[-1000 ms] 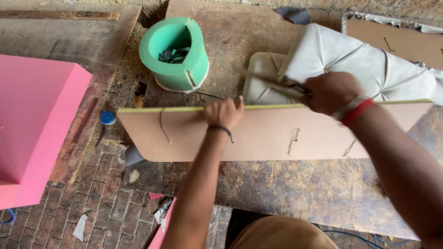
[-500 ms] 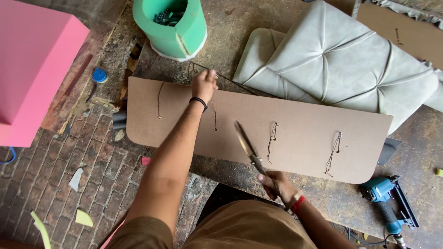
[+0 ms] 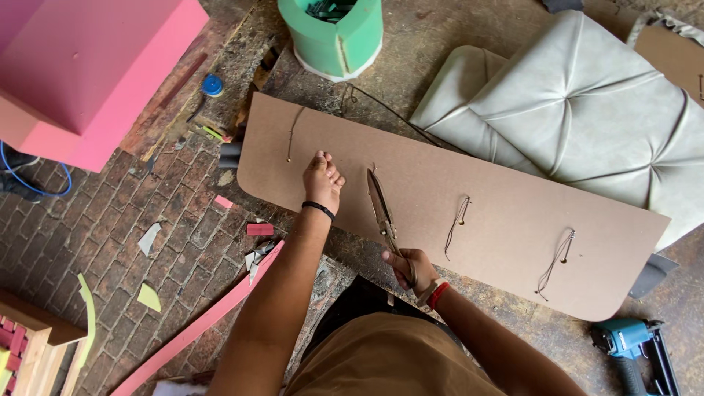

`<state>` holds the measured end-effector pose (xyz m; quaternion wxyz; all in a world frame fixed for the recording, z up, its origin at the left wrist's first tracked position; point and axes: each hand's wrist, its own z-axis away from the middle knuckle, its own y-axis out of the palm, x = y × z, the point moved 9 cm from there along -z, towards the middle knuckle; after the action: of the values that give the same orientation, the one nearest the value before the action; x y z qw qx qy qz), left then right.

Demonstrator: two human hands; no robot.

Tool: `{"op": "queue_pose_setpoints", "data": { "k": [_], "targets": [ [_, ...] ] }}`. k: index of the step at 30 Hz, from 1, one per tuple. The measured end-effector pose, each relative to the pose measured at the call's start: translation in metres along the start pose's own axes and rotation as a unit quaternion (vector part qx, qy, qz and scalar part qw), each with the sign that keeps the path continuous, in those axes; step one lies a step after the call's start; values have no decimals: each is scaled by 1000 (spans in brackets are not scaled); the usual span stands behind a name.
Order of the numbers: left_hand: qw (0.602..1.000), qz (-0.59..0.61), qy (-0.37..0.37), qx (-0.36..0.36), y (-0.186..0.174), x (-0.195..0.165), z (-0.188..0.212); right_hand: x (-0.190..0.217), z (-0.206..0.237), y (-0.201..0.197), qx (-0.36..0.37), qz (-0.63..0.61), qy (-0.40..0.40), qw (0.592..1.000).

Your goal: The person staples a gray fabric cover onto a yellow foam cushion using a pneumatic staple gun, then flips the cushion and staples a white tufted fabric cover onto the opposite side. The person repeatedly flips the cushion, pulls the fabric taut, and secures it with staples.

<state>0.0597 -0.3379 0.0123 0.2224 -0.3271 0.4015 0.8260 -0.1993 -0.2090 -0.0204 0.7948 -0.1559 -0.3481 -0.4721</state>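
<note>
On the board: left hand pressed flat, released, near its left end.
Right hand: clenched on scissors, at the brown board's near edge.

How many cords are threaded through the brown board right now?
4: one by the board's left end, one at the scissors' tip, one mid-right, one near the right end. None seems hidden.

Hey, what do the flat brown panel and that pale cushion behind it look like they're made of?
Brown panel: likely hardboard or thick cardboard, matte and uniform, with cords through punched holes. Pale cushion: probably faux or real leather, slight sheen, tufted folds.
</note>
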Motion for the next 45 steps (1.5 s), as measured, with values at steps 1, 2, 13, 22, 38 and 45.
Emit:
{"op": "queue_pose_setpoints", "data": {
  "k": [1, 2, 13, 22, 38, 45],
  "targets": [
    [1000, -6, 9, -11, -8, -7, 0, 0, 4, 0, 8, 16, 3, 1000],
    [1000, -12, 17, -21, -16, -15, 1, -1, 8, 0, 14, 31, 7, 999],
    [597, -674, 420, -112, -10, -129, -46, 29, 5, 33, 1, 17, 32, 999],
    [537, -798, 265, 72, 16, -72, -101, 51, -13, 78, -69, -23, 29, 997],
    [598, -700, 313, 233, 13, -77, -75, 24, -41, 102, -53, -5, 55, 997],
    [898, -357, 122, 224, -11, -63, -118, 20, -43, 106, -25, -28, 45, 998]
  ]
}}
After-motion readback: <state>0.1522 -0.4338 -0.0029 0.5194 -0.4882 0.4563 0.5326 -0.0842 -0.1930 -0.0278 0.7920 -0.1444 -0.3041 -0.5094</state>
